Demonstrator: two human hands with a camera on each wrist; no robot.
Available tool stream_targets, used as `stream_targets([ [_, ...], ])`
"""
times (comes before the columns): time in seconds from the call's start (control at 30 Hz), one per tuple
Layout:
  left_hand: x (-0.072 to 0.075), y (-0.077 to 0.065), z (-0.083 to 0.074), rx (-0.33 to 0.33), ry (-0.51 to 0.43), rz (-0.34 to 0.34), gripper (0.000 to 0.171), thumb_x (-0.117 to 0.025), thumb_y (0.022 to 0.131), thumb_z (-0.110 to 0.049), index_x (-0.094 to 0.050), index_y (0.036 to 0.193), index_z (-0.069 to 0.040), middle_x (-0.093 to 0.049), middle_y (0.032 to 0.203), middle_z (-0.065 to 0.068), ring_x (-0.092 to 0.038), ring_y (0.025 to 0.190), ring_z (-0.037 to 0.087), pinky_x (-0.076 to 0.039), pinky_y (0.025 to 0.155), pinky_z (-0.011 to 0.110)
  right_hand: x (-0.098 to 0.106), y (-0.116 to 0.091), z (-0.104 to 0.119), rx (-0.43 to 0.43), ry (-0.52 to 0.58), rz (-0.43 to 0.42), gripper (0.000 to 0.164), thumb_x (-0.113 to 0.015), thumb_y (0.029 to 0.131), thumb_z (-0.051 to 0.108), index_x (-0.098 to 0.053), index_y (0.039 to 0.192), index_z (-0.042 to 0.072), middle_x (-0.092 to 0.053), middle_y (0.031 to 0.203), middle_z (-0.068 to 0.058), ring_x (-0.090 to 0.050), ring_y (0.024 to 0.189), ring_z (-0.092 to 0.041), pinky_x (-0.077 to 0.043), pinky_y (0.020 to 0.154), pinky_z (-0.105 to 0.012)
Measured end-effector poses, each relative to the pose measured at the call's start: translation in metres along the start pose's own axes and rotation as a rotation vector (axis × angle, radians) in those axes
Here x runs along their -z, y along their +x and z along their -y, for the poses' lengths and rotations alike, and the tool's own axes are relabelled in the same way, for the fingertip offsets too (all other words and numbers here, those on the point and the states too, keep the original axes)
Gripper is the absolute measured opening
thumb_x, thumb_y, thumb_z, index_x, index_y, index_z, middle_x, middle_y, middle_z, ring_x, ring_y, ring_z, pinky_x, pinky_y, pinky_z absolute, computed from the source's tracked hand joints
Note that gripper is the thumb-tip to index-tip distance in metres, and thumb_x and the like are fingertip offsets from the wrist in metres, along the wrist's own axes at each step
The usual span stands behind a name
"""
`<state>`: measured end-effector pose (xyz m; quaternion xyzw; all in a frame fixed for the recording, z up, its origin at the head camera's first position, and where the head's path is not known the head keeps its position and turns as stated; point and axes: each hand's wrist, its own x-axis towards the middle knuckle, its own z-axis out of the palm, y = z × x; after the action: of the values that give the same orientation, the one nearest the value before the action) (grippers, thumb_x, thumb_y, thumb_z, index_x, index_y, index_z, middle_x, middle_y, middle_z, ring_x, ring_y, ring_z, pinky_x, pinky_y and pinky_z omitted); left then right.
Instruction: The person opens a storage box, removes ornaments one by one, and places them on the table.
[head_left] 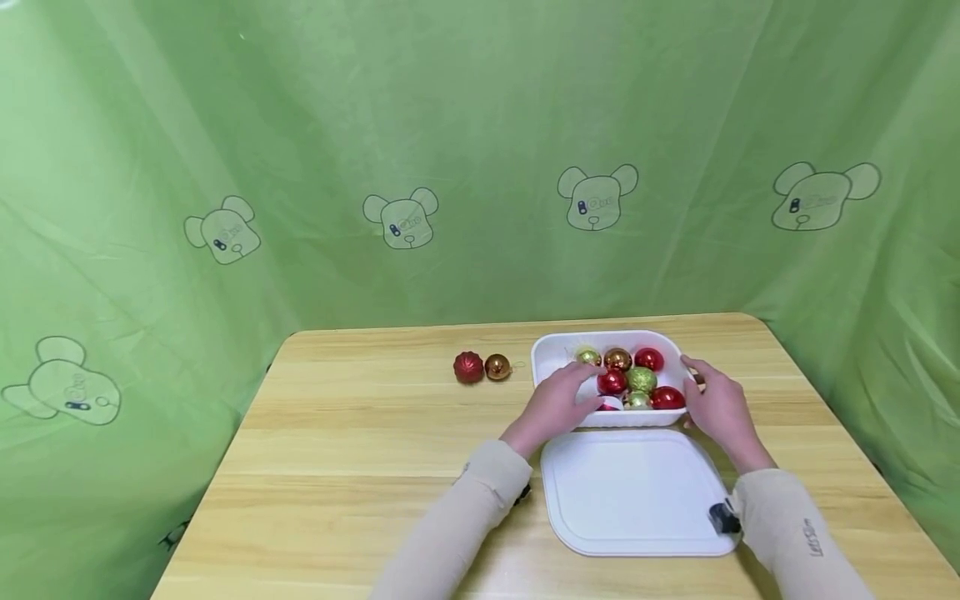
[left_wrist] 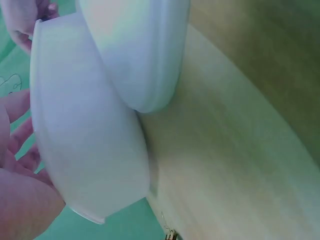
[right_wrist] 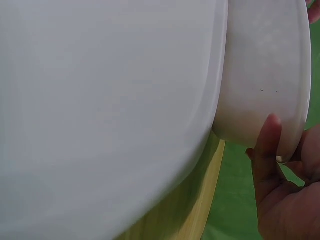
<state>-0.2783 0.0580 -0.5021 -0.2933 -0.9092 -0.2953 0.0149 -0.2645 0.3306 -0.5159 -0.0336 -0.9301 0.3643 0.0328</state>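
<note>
Reaches over the near left of the white box point(head_left: 553, 367) with the left hand point(head_left: 557, 402), with thumb and fingers spread loosely apart beside a smooth red bauble point(head_left: 612, 382); cannot confirm contact from these views. Grips the right end of the box with the right hand point(head_left: 720, 408), with thumb against the outer wall. Appears, in judgement, to be at the step of settling baubles point(head_left: 618, 359) inside; seems to call next for easing the left hand clear without disturbing the contents. Records a white lid point(head_left: 633, 492) just in front of the box, on the wooden table point(head_left: 360, 450). Notes a ribbed red bauble point(head_left: 468, 367) and a copper bauble point(head_left: 497, 367) to the left, apart from the box. Observes green cloth point(head_left: 480, 100) behind.
</note>
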Motion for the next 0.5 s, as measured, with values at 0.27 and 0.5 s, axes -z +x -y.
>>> stream_targets([
  [0.27, -0.004, 0.006, 0.001, -0.025, 0.069, 0.085, 0.042, -0.061, 0.105, -0.032, -0.058, 0.147, -0.027, -0.057, 0.152, -0.001, -0.054, 0.139, 0.017, -0.047, 0.115, 0.035, 0.0, -0.001, 0.001, -0.006, 0.02, 0.018, 0.055, -0.042, 0.107, 0.012, -0.031, 0.16, 0.001, -0.051, 0.131, -0.038, -0.066, 0.057, -0.022, -0.057, 0.046, -0.033],
  [0.5, -0.009, 0.014, 0.002, -0.072, 0.157, 0.201, 0.036, -0.046, 0.111, -0.037, -0.061, 0.143, -0.03, -0.056, 0.153, -0.005, -0.052, 0.142, 0.014, -0.044, 0.118, 0.032, 0.002, -0.001, 0.001, -0.005, 0.029, 0.02, 0.055, -0.042, 0.107, 0.012, -0.031, 0.16, 0.0, -0.051, 0.131, -0.039, -0.066, 0.058, -0.022, -0.057, 0.047, -0.033],
])
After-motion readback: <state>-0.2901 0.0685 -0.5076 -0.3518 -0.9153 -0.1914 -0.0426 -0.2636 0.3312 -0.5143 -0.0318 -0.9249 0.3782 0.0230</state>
